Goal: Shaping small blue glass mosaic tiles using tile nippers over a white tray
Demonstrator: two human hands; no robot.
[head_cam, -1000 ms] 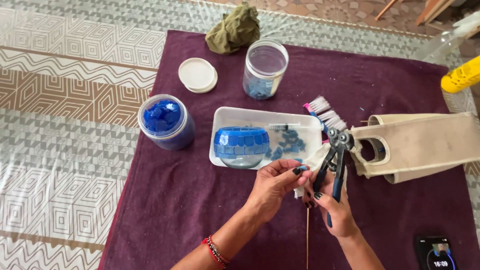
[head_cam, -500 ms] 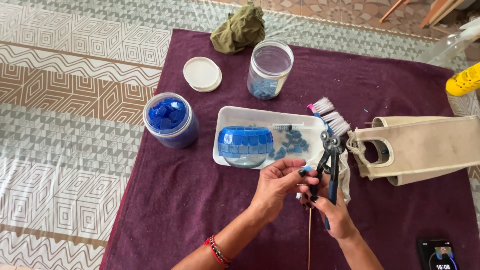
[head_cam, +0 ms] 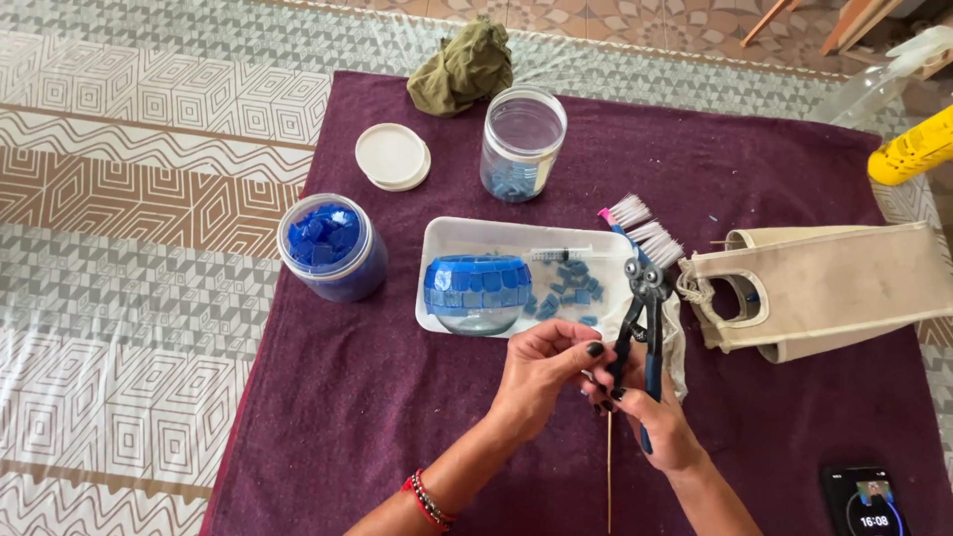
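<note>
We see a green rag (head_cam: 464,67), white lid (head_cam: 393,156), open clear jar (head_cam: 521,144), jar of blue tiles (head_cam: 331,245), beige bag (head_cam: 829,288), phone (head_cam: 872,499), yellow bottle (head_cam: 911,149) on maroon cloth (head_cam: 377,397).

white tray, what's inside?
In the white tray: a glass bowl half covered in blue tiles, loose blue tile pieces, a syringe. Under the bowl is hidden.

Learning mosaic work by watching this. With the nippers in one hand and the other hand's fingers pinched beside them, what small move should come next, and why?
Probably bring the left hand's pinched fingertips up to the wheeled head of the nippers. The right hand holds their blue handles upright over the purple cloth, and the head looks empty. Whether the fingers hold a tile is too small to tell; loose blue tiles lie in the white tray.
</note>
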